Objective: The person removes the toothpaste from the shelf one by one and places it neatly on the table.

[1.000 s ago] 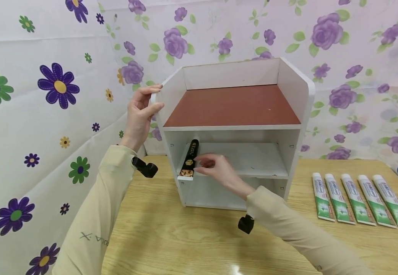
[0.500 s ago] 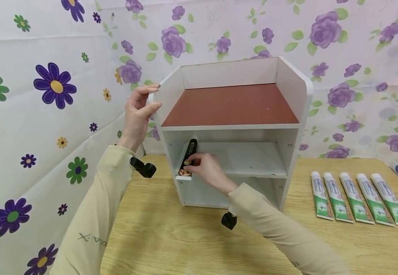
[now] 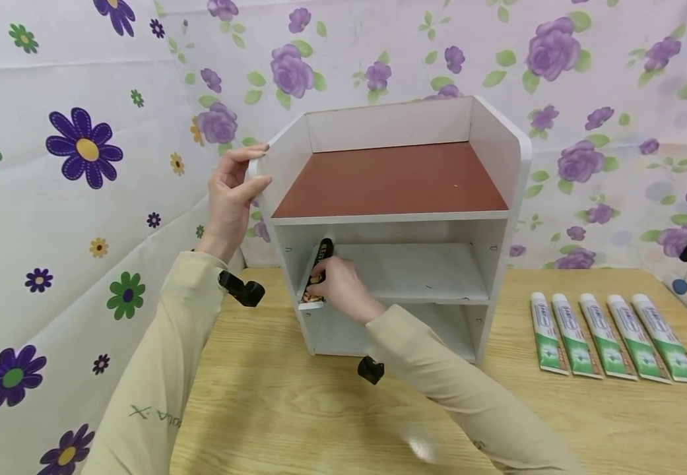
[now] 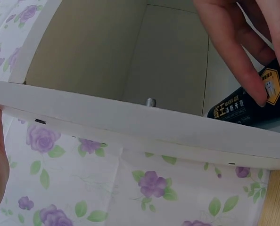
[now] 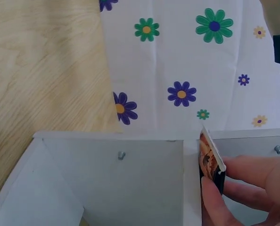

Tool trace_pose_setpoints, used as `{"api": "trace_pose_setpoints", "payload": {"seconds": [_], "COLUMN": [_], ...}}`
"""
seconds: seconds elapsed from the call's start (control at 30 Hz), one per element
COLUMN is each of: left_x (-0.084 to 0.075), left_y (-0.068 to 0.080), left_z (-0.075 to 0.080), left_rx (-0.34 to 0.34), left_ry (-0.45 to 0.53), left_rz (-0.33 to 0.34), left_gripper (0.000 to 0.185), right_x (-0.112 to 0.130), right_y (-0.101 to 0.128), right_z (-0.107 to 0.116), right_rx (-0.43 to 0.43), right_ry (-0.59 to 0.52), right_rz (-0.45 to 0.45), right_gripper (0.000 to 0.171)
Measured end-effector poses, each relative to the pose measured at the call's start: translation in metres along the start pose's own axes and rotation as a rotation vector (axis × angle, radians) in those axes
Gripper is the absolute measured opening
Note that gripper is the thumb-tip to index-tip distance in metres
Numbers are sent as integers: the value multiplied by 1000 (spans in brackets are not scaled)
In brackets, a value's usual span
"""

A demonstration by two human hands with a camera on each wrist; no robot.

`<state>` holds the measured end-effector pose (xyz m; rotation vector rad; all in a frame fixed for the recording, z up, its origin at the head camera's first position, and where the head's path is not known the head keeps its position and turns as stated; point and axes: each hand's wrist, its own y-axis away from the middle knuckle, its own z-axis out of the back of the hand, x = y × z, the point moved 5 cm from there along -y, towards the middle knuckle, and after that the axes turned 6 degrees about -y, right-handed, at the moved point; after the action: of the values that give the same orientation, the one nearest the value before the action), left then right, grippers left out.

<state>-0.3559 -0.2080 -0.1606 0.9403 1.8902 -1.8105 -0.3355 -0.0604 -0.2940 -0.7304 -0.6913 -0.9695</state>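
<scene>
A white shelf unit with a red-brown upper board stands on the wooden table. My left hand grips the top front corner of its left side panel, fingers over the edge and thumb on the outside. A black toothpaste box lies along the left end of the middle shelf, its printed end sticking out at the front. My right hand holds the box near that front end, with fingers on its black face and my thumb against it.
Several green-and-white toothpaste tubes lie side by side on the table to the right of the shelf. Flowered cloth hangs behind and to the left. The lower compartment shows bare white walls.
My right hand has slid left along the middle shelf and closed on the black box's front part. The left hand has stayed on the side panel.
</scene>
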Motion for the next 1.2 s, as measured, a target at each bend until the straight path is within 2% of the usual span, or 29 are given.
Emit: {"api": "trace_pose_setpoints", "payload": {"seconds": [0.23,0.47,0.6,0.8,0.97,1.2], "left_x": [-3,-2,-1,-1,-3,-3], "left_y": [1,0,0,0,0,1], "left_z": [0,-1,0,1,2,1], "left_rx": [13,1,-8,-4,-3,9], "left_ry": [-6,1,13,17,7,8], "left_rz": [-2,8,17,25,24,19], "left_gripper": [29,28,29,28,27,28], "right_x": [-2,-7,-11,-22,-27,-34], "right_y": [-2,-2,3,10,18,29], "right_z": [1,11,18,26,34,46], "right_rx": [29,77,122,198,244,245], "right_ry": [-131,-141,-229,-428,-506,-451], "right_rz": [-76,-156,-213,-300,-280,-225], "right_gripper": [27,28,28,31,34,35]}}
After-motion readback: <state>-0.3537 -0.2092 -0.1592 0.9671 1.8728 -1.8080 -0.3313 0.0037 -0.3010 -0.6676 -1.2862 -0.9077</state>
